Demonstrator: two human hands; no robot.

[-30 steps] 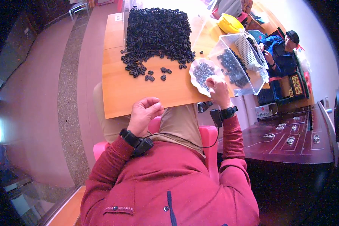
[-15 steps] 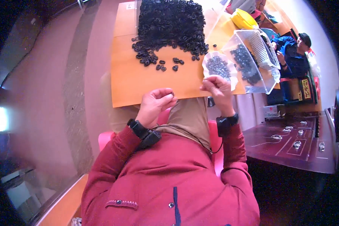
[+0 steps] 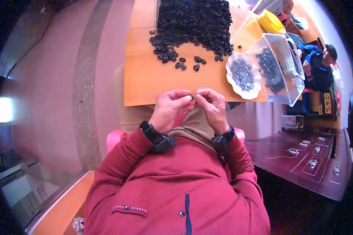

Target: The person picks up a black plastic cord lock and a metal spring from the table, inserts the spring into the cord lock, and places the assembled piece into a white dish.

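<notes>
My left hand (image 3: 171, 106) pinches a small black part (image 3: 191, 96) between thumb and fingertips, just off the table's near edge. Fingertips of my right hand (image 3: 212, 107) are pressed together and meet the left ones at that part; whatever they hold is too small to make out. Beyond both hands, several loose black parts like short chain links (image 3: 179, 65) lie in front of a big black pile of the same kind (image 3: 194, 23). To the right stands a white scalloped dish (image 3: 249, 94) filled with small shiny metal pieces (image 3: 242, 74).
Right of the dish sits a clear plastic bin (image 3: 296, 96) with dark parts inside, beside a white perforated basket (image 3: 285, 56). A yellow container (image 3: 271, 21) is behind them. At the far right, a person in blue (image 3: 315, 66) sits. A dark red panel (image 3: 286, 156) lies lower right.
My right hand has moved left from the dish's near edge to meet my left hand. The left hand still pinches the black part. The view has shifted slightly.
</notes>
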